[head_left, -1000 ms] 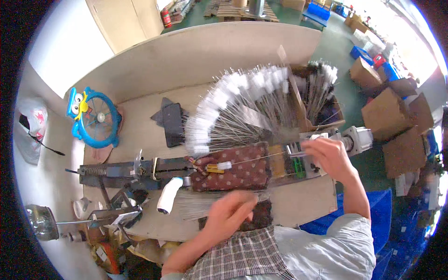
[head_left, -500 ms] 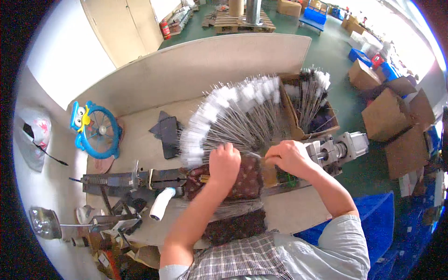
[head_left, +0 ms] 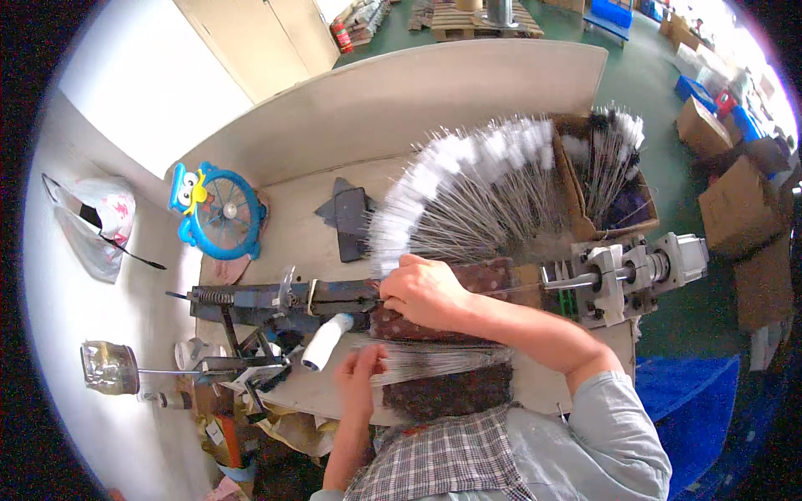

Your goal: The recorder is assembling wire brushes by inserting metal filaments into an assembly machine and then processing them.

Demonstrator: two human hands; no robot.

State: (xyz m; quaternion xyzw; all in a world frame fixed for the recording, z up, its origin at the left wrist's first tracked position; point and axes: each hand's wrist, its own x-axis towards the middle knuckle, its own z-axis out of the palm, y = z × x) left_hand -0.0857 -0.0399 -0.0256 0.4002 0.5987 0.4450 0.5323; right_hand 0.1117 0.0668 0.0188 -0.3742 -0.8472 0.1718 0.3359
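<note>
My right hand (head_left: 428, 292) reaches left across the dark red patterned cloth (head_left: 493, 275), fingers pinched at the inner end of the dark metal bar fixture (head_left: 338, 299). Whatever is between those fingertips is hidden. A thin wire (head_left: 526, 289) runs from the motor-driven chuck (head_left: 564, 276) toward that forearm. My left hand (head_left: 359, 380) is lower, with its fingertips by the left ends of a bundle of bare wires (head_left: 443, 362); motion smears its fingers. Behind the cloth, many white-bristled wire brushes (head_left: 464, 167) lie fanned out.
A cardboard box (head_left: 576, 196) of more brushes stands right of the fan. A dark phone (head_left: 351, 221) and a blue cartoon-shaped fan (head_left: 221, 213) sit at the left. A white tube (head_left: 327, 342) juts out below the bar. The board (head_left: 401, 100) edges the table's far side.
My right hand has moved left from beside the chuck to the bar's end. My left hand has left the cloth and come down toward the bare wires. The whole view has shifted.
</note>
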